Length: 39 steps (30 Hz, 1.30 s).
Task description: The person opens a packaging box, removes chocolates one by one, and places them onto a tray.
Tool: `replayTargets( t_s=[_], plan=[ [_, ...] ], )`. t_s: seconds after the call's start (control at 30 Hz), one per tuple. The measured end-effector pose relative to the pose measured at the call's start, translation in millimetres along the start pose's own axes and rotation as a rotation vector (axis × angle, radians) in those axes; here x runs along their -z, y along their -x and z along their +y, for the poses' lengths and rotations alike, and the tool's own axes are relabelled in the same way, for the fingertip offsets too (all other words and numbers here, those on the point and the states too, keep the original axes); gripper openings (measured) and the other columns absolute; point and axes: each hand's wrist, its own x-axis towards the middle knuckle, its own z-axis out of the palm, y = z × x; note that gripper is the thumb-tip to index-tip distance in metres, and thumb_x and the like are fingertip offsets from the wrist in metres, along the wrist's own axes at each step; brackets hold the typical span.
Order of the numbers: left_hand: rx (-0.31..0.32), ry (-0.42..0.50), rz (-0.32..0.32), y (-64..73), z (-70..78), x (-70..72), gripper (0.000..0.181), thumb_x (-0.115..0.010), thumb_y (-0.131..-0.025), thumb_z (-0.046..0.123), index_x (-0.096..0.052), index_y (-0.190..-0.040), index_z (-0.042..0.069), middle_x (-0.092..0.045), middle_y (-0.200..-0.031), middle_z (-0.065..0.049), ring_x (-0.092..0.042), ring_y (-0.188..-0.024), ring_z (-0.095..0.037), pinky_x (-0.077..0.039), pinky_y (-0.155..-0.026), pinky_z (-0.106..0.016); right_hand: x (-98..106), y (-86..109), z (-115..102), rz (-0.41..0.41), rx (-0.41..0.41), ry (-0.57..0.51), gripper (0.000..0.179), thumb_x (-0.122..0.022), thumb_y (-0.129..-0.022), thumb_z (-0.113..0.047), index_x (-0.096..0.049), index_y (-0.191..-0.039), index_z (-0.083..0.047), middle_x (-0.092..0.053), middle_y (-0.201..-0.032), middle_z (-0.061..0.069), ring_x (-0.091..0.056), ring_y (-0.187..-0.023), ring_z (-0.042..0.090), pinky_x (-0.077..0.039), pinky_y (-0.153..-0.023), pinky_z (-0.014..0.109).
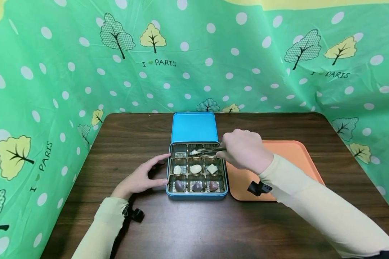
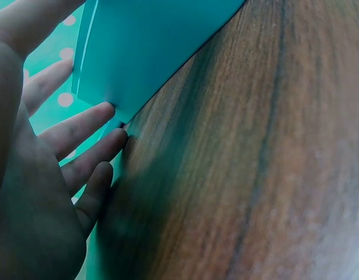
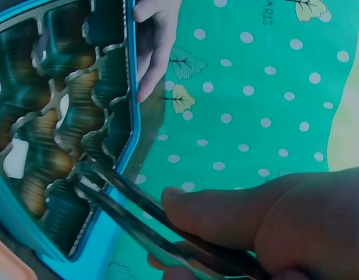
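A blue tin box [image 1: 197,196] with a gold divided insert lies on the table, its lid [image 1: 194,126] laid back behind it. Purple stones [image 1: 197,186] sit in the front row, pale ones [image 1: 195,169] in the middle row. My right hand [image 1: 243,149] grips metal tweezers [image 3: 138,219], their tips over the back row. In the head view, a small white piece [image 1: 194,152] shows by the tips in the back middle compartment; whether they pinch it I cannot tell. My left hand [image 1: 139,180] rests extended fingers and thumb against the box's left side.
An orange tray [image 1: 288,154] lies right of the box, partly under my right forearm. The dark wooden table [image 1: 123,144] ends at a green dotted cloth [image 1: 188,82] hanging behind and on both sides.
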Motion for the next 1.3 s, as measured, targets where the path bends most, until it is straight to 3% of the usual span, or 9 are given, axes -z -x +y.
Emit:
replayTargets(
  t_s=[0.1, 0.33, 0.57, 0.67, 0.8, 1.2, 1.3],
  plan=[
    [0.001, 0.002, 0.000, -0.2, 0.0, 0.0, 0.082, -0.084, -0.092, 0.034, -0.040, -0.161, 0.035, -0.047, -0.160, 0.002, -0.046, -0.143, -0.029, -0.033, -0.119, -0.062, -3, 1.2, 6, 0.011, 0.010, -0.031, 0.021, -0.077, -0.097, -0.039, -0.086, -0.102, -0.020, -0.080, -0.099, 0.001, -0.065, -0.062, 0.011, -0.046, -0.042, 0.033],
    [0.004, 0.004, 0.001, -0.8, -0.6, -0.6, 0.082, -0.084, -0.092, 0.034, -0.040, -0.161, 0.035, -0.047, -0.160, 0.002, -0.046, -0.143, -0.029, -0.033, -0.118, -0.062, -6, 4.4, 15, 0.027, 0.010, -0.081, 0.028, -0.076, -0.098, -0.040, -0.084, -0.113, -0.018, -0.081, -0.102, 0.004, -0.062, -0.058, 0.009, -0.041, -0.042, 0.032],
    [0.004, 0.013, 0.001, -0.3, 1.7, -0.8, 0.082, -0.083, -0.092, 0.033, -0.040, -0.162, 0.033, -0.047, -0.160, 0.000, -0.045, -0.144, -0.030, -0.031, -0.119, -0.063, -10, 8.2, 23, 0.062, 0.041, -0.126, 0.030, -0.075, -0.098, -0.037, -0.083, -0.118, -0.016, -0.080, -0.109, 0.008, -0.052, -0.049, 0.011, -0.028, -0.041, 0.028],
    [0.009, 0.013, 0.001, -0.1, 2.4, -0.7, 0.083, -0.084, -0.092, 0.033, -0.040, -0.162, 0.031, -0.046, -0.160, 0.001, -0.045, -0.144, -0.030, -0.031, -0.119, -0.063, -12, 10.4, 27, 0.076, 0.059, -0.143, 0.028, -0.075, -0.098, -0.036, -0.083, -0.117, -0.017, -0.078, -0.088, 0.003, -0.049, -0.047, 0.012, -0.024, -0.042, 0.027],
    [0.016, 0.009, -0.003, 0.3, 1.6, -1.0, 0.083, -0.083, -0.092, 0.034, -0.040, -0.162, 0.030, -0.046, -0.161, 0.001, -0.044, -0.145, -0.030, -0.031, -0.119, -0.064, -12, 13.3, 32, 0.074, 0.075, -0.171, 0.019, -0.075, -0.099, -0.034, -0.086, -0.104, -0.019, -0.055, -0.057, -0.006, -0.046, -0.049, 0.012, -0.025, -0.044, 0.028],
    [0.028, 0.007, -0.002, 0.1, 0.4, -1.2, 0.083, -0.083, -0.092, 0.036, -0.039, -0.162, 0.035, -0.045, -0.161, 0.001, -0.044, -0.145, -0.030, -0.030, -0.120, -0.063, -13, 16.5, 41, 0.081, 0.046, -0.227, 0.017, -0.076, -0.098, -0.034, -0.086, -0.096, -0.021, -0.046, -0.049, -0.009, -0.044, -0.048, 0.013, -0.029, -0.048, 0.030],
    [0.028, 0.007, -0.002, 0.3, 0.0, -1.2, 0.083, -0.083, -0.092, 0.036, -0.039, -0.162, 0.035, -0.045, -0.161, 0.001, -0.044, -0.145, -0.030, -0.030, -0.120, -0.063, -12, 18.3, 42, 0.085, 0.053, -0.242, 0.017, -0.076, -0.098, -0.035, -0.086, -0.100, -0.021, -0.046, -0.050, -0.009, -0.041, -0.047, 0.011, -0.028, -0.047, 0.029]
  ],
)
